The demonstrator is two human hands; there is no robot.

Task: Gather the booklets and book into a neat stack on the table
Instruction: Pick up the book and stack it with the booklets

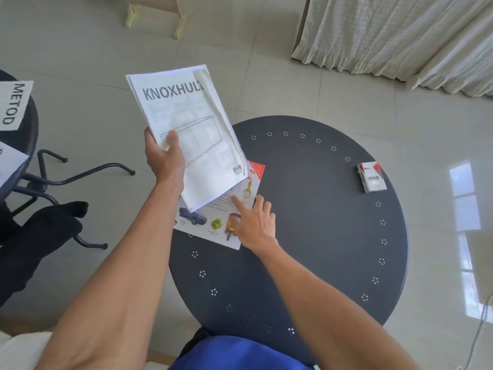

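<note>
Round dark table (306, 209) with little punched flower holes round the rim; off on its right side sits one red-and-white pack marked VESS (371, 177), well apart from everything else. Left hand (165, 158) has its fingers clamped on the KNOXHULT booklets (192, 134), thumb on the front cover, held up tilted over the table's left edge; looks like two or so sheets together, can't tell the exact count. They cover the top part of the picture book (218, 217) lying flat on the table, so only its lower half and a red corner show. Right hand (256, 222) rests on that book, fingers spread, index stretched out. Over on the left there's a dark stool (26, 145) holding one METOD booklet (13, 105) plus another white sheet (10, 161); curtains (400, 36) hang top right.
</note>
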